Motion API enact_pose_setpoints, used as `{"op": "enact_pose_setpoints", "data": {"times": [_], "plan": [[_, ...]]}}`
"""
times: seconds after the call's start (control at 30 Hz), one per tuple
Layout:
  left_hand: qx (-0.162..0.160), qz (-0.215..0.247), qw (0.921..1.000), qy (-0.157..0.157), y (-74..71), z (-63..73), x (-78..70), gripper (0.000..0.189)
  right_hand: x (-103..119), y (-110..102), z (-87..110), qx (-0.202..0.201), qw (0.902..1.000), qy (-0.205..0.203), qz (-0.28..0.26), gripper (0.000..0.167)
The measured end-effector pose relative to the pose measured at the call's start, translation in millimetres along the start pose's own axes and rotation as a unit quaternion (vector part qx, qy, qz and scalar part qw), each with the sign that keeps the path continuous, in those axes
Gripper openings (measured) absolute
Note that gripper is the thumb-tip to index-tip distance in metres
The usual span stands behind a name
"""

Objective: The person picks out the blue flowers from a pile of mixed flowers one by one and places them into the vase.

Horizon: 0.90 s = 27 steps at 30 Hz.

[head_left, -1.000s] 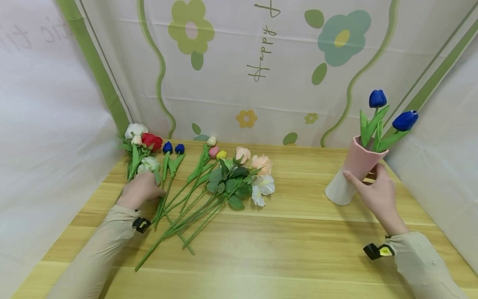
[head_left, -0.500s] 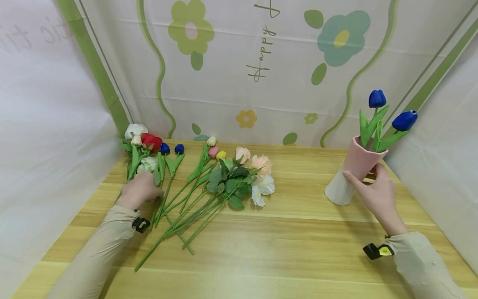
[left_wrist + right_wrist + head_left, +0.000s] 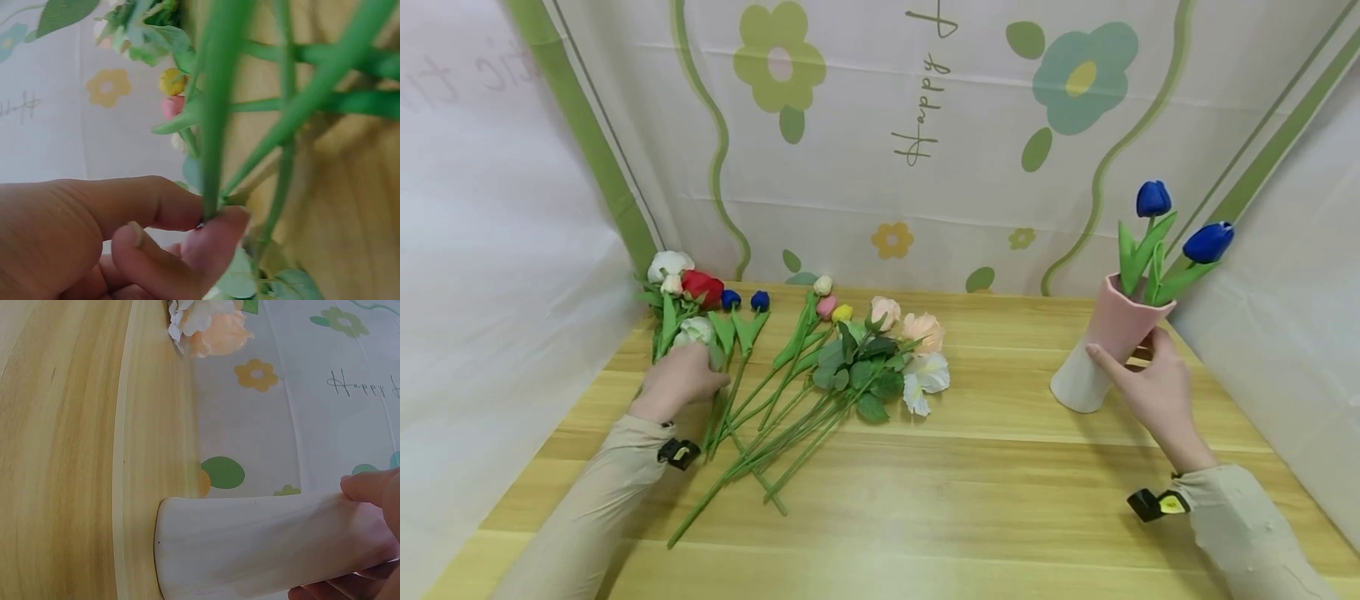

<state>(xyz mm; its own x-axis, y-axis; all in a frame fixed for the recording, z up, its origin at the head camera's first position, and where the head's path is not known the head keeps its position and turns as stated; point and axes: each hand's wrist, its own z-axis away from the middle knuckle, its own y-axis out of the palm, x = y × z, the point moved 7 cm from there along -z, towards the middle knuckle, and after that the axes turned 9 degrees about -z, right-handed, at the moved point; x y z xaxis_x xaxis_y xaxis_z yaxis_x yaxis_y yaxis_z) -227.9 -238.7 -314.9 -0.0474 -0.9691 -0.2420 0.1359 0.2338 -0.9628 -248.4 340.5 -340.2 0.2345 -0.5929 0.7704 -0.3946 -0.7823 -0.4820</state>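
Note:
My left hand (image 3: pixel 677 385) is at the left bunch of flowers, its thumb and index finger pinching a thin green stem (image 3: pixel 220 106) in the left wrist view. That stem belongs to a blue tulip (image 3: pixel 730 299) lying beside a second blue tulip (image 3: pixel 760 301). On the right, my right hand (image 3: pixel 1157 400) grips a pink-and-white vase (image 3: pixel 1126 327) around its middle. The vase leans to the right, its white base (image 3: pixel 187 550) down at the wood in the right wrist view. Two blue tulips (image 3: pixel 1153 199) with green leaves stand in it.
White flowers (image 3: pixel 670 267) and a red flower (image 3: pixel 702 288) lie at the far left. Mid-table are pink, yellow and cream tulips (image 3: pixel 826 308), peach roses (image 3: pixel 922 332) and a white flower (image 3: pixel 927 380), stems crossing. A printed curtain (image 3: pixel 850 183) stands behind the wooden table (image 3: pixel 970 508).
The blue tulip at my left hand has shifted left toward the red flower. The head view has turned slightly; my right hand and the vase keep their place.

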Motion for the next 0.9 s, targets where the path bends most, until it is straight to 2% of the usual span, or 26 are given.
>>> {"op": "enact_pose_setpoints", "data": {"times": [0.07,0.1,0.17,0.37,0.5,0.73,0.9], "plan": [[-0.006,0.019,0.9994,0.028,23.9,-29.5,37.4,0.04,-1,0,0.0,0.0,1.0,0.001,0.002,0.066],[-0.015,0.028,0.9986,0.043,29.5,-37.1,46.5,0.039,-1,0,-0.1,0.0,1.0,0.002,0.003,0.066],[-0.036,0.027,0.9981,0.043,34.7,-44.8,52.8,0.04,-1,0,0.0,0.0,1.0,0.002,0.003,0.066],[-0.086,0.004,0.9956,0.036,23.0,-35.0,31.5,0.042,0,0,0.5,0.003,1.0,0.001,0.0,0.066],[-0.131,0.004,0.9907,0.037,16.1,-31.2,22.7,0.037,1,1,0.8,0.003,1.0,0.002,0.0,0.066],[-0.239,0.008,0.9686,0.069,2.3,-25.0,12.3,0.034,2,1,1.2,0.002,1.0,0.002,-0.002,0.066],[-0.279,0.005,0.9563,0.089,-3.9,-20.7,2.7,0.022,3,1,2.3,0.007,1.0,0.002,0.001,0.067]]}}
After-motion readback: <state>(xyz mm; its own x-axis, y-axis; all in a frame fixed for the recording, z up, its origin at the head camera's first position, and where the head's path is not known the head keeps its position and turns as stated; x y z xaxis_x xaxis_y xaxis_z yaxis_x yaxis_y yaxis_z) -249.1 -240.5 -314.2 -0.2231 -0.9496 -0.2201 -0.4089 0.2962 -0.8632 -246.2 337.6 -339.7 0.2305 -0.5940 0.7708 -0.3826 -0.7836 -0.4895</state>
